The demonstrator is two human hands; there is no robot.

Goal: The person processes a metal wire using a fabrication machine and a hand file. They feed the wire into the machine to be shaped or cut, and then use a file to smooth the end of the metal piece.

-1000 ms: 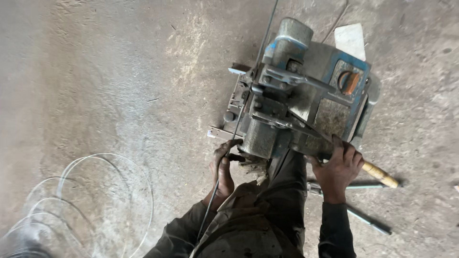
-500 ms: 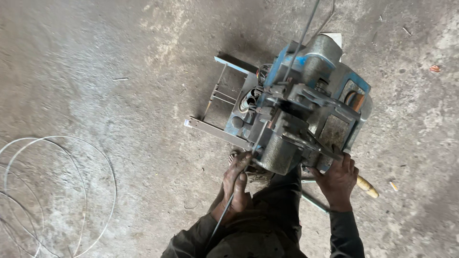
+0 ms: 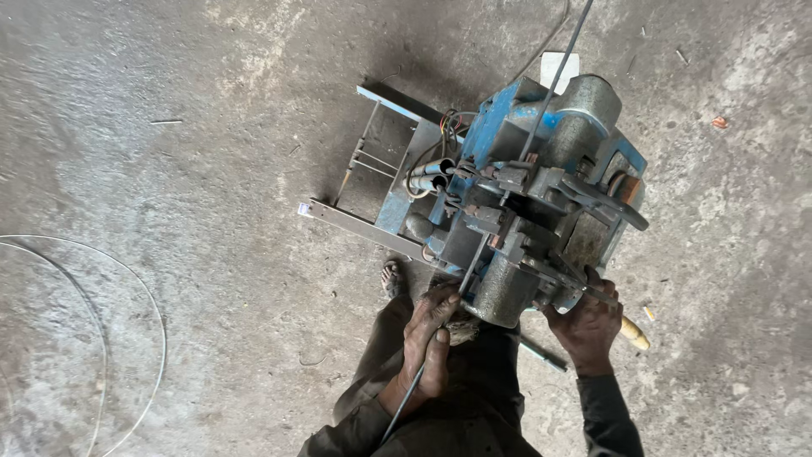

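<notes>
Head view showed the left hand (image 3: 429, 343) gripping a steel rod (image 3: 474, 267) whose long axis ran up-right through the blue bending machine (image 3: 524, 211); the right hand (image 3: 585, 326) clasped its lever handle (image 3: 633, 332).

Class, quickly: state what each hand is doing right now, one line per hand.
Left hand: closed on the steel wire feeding the blue machine.
Right hand: closed on the lever handle.
</notes>
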